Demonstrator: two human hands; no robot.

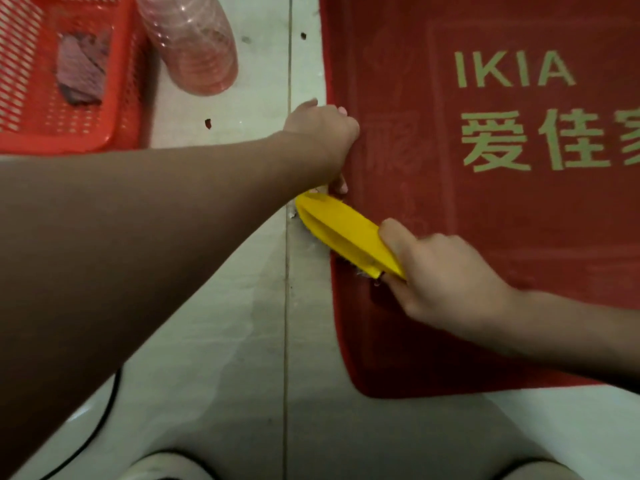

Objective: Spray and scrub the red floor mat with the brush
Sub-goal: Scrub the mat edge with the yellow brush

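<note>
The red floor mat [485,237] with pale "IKIA" lettering lies on the tiled floor and fills the right half of the view. A yellow scrubbing brush [343,233] lies bristles-down across the mat's left edge. My right hand [446,275] grips the brush's handle end. My left hand [322,140] grips the mat's left edge just above the brush head, fingers curled round the edge.
A red slotted basket [114,109] with a dark cloth [83,71] inside stands at the top left. A clear pink plastic bottle [194,39] stands beside it. Pale floor tiles [242,341] show wet patches, and a black cable [104,410] runs at bottom left.
</note>
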